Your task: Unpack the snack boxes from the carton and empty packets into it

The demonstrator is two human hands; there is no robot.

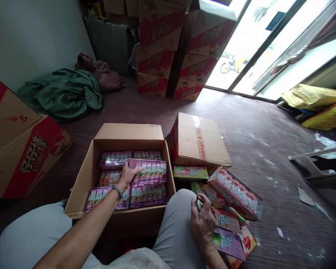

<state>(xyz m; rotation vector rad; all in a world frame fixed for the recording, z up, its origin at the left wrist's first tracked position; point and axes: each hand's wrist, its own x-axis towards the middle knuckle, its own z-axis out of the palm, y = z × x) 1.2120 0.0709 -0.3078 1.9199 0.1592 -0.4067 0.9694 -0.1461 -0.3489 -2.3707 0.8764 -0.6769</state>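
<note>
An open cardboard carton (81, 179) stands between my knees with several purple boxed multipacks inside. My left hand (128, 175) grips the left end of one purple multipack (151, 172), thumb and fingers around its edge; it lies above the others, slightly tilted. Beneath and beside it are more purple packs (148, 195) and an orange-toned pack (108, 178). Resting by my right knee, my right hand (203, 220) has its fingers closed around a small dark and shiny object (198, 203), too hidden to name. Just right of that hand lies a heap of boxes, including a purple box (228, 242).
A taped carton (198, 140) sits behind the heap, and a red-topped pack (236, 192) leans on it. Tall stacks of red-and-brown cartons (156, 61) stand at the back. A large carton (30, 157) is at left, near green cloth (64, 91). At right is a grey plastic frame (319, 160).
</note>
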